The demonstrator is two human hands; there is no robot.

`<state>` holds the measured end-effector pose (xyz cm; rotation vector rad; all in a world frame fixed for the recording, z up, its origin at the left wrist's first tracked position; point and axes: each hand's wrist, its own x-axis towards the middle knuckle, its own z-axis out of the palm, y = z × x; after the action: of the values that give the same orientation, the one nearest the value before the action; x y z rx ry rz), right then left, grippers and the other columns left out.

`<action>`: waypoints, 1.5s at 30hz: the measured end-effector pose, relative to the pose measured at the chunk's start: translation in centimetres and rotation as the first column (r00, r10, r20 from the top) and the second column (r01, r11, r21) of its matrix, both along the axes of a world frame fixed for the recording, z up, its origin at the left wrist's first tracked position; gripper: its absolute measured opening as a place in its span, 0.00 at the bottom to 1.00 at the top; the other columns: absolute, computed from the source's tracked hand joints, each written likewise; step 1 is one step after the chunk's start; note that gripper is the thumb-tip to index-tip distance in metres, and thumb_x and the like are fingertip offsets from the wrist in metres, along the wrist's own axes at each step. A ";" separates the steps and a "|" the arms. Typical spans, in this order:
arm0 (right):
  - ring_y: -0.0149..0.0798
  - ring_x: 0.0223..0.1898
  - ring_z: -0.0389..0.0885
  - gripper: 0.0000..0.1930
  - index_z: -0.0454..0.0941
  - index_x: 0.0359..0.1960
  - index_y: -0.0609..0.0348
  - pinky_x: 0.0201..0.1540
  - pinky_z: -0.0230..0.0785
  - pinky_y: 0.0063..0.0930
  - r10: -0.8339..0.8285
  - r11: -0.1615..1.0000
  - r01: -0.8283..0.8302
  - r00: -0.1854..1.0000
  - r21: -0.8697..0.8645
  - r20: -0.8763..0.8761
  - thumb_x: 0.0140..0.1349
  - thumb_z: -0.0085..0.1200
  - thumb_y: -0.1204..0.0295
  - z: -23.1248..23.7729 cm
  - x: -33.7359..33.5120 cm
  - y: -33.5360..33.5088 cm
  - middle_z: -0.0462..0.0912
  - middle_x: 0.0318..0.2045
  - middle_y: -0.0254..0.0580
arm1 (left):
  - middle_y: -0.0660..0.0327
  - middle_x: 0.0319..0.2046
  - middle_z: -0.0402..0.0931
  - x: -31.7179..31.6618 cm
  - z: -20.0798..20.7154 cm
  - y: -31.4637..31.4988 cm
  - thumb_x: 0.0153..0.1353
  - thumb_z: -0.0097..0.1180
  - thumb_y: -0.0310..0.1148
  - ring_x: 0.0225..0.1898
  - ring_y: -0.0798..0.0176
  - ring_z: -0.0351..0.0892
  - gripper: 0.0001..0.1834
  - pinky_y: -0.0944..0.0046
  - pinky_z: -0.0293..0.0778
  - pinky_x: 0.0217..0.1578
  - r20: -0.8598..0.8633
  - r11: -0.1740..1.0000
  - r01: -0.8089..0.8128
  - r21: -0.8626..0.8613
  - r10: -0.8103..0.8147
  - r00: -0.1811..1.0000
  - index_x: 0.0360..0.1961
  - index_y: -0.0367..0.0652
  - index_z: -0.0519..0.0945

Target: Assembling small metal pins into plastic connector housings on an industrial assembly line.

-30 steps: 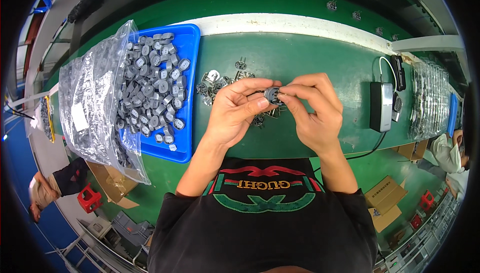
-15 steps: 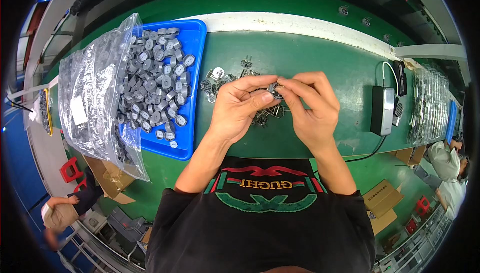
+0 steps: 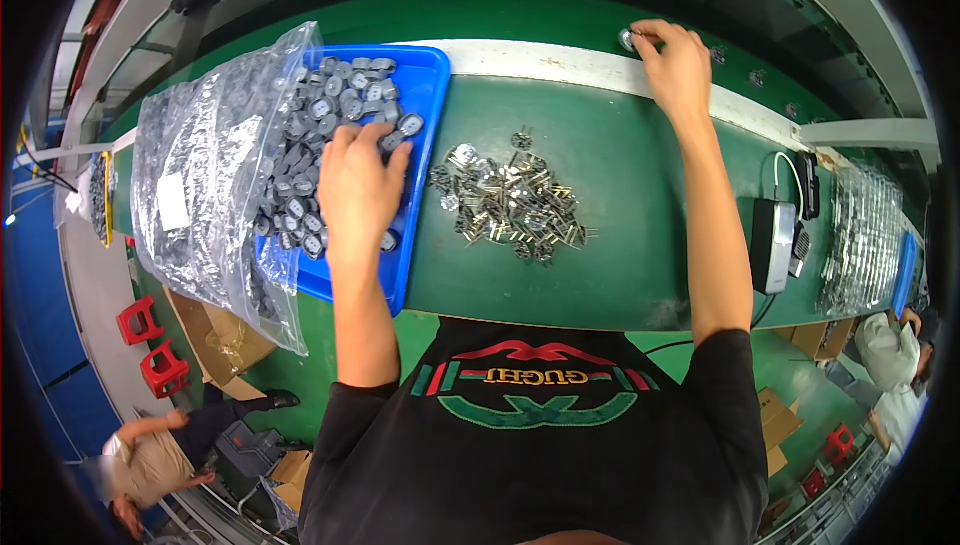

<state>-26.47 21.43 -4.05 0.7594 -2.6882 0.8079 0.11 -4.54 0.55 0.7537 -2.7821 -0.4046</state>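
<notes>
My left hand (image 3: 358, 185) is over the blue tray (image 3: 437, 95), with thumb and fingers apart among small grey round plastic parts (image 3: 320, 110). One grey part lies between its thumb and forefinger, and no firm grip shows. Farther off to the right, my right hand (image 3: 678, 65) pinches a small round part (image 3: 627, 40) with a shiny surface, just past the white rail. Between my arms, a loose heap of metal-pinned parts (image 3: 520, 205) lies on the green table (image 3: 640, 235).
A clear plastic bag (image 3: 205, 185) of grey parts overlaps the tray's left side. Beyond the white rail (image 3: 540, 60), several small parts (image 3: 757, 77) rest on a green strip. A black-and-silver box (image 3: 772, 245) with a cable stands at right. People are at both sides.
My hands, together over the metal heap before, have parted. The left went to the tray, the right carried a small part over the far rail. The heap is now uncovered.
</notes>
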 end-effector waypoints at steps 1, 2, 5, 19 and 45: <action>0.46 0.40 0.78 0.10 0.87 0.43 0.53 0.49 0.68 0.42 -0.002 0.999 0.001 1.000 0.049 0.024 0.61 0.61 0.68 -1.0 -1.6 0.0 0.86 0.36 0.40 | 0.51 0.41 0.79 0.1 -0.4 -0.2 0.56 0.68 0.37 0.45 0.46 0.78 0.17 0.50 0.75 0.49 0.045 0.999 0.004 -0.038 -0.002 0.999 0.46 0.42 0.86; 0.46 0.41 0.78 0.11 0.87 0.44 0.53 0.50 0.67 0.42 -0.001 0.995 -0.004 0.999 0.096 0.051 0.62 0.60 0.67 -1.4 -2.1 0.0 0.85 0.36 0.40 | 0.51 0.42 0.79 -0.1 -0.5 -0.2 0.55 0.68 0.37 0.46 0.46 0.77 0.17 0.51 0.75 0.49 0.066 0.999 -0.017 -0.034 0.019 0.998 0.46 0.42 0.86; 0.48 0.45 0.76 0.13 0.86 0.47 0.54 0.52 0.65 0.44 -0.018 0.994 0.036 0.985 0.104 -0.174 0.61 0.61 0.67 -1.9 -0.4 0.4 0.84 0.39 0.42 | 0.53 0.43 0.78 -0.6 -0.5 0.1 0.53 0.69 0.36 0.47 0.47 0.77 0.18 0.51 0.75 0.49 0.116 0.998 -0.043 -0.053 0.049 0.992 0.45 0.43 0.86; 0.43 0.42 0.70 0.10 0.81 0.33 0.55 0.46 0.60 0.36 0.334 0.937 -0.346 0.860 -0.041 0.386 0.50 0.68 0.76 1.3 18.9 6.0 0.72 0.36 0.35 | 0.55 0.48 0.80 0.4 -2.0 -2.0 0.53 0.68 0.31 0.51 0.52 0.78 0.16 0.56 0.73 0.53 -0.200 0.980 0.035 0.194 0.005 0.980 0.43 0.40 0.85; 0.42 0.34 0.76 0.13 0.85 0.37 0.60 0.37 0.70 0.33 0.133 0.981 -0.129 0.991 -0.142 0.024 0.48 0.66 0.84 0.2 17.7 8.2 0.82 0.35 0.38 | 0.58 0.48 0.74 -1.2 0.2 7.9 0.52 0.64 0.09 0.50 0.62 0.81 0.19 0.67 0.80 0.52 -0.478 0.072 0.478 0.876 -0.018 0.878 0.47 0.31 0.82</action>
<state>-8.76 29.63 -3.84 0.9032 -2.5978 1.0380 -1.11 3.39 0.74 0.2103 -1.8497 -2.3945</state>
